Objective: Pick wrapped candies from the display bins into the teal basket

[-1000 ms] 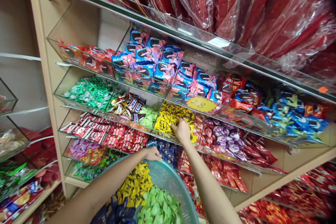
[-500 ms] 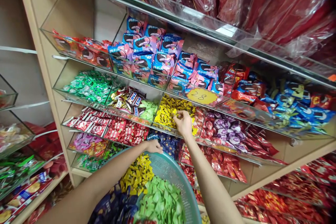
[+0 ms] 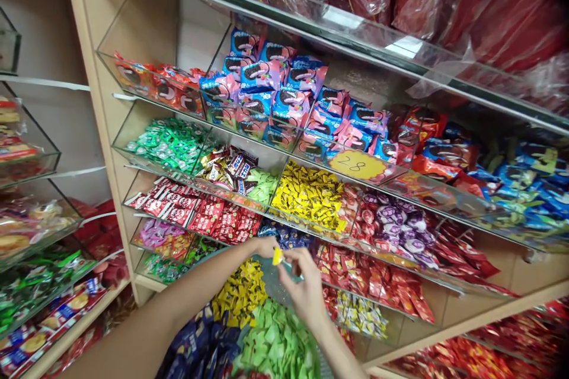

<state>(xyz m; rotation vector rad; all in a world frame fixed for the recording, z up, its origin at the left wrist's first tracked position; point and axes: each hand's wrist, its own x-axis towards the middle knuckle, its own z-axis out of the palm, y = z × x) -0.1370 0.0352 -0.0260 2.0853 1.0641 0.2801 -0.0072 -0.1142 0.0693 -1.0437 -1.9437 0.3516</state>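
Observation:
A small yellow-wrapped candy is at the fingertips of my right hand, over the far part of the green plastic basket. Close beside it, my left hand is closed at the basket's far rim, its fingertips partly hidden. In the basket lie yellow candies, light-green packets and dark-blue packets. Just above my hands, a shelf bin holds a heap of matching yellow candies.
Clear-fronted shelf bins hold green candies, red packets, purple-wrapped candies and blue cookie packs. A yellow tag reads 28. Red plastic-wrapped goods fill the shelf above. More bins stand left.
My right hand has come down from the yellow candy bin to the basket, bringing a yellow candy. My left hand stays at the rim. The view has shifted slightly left.

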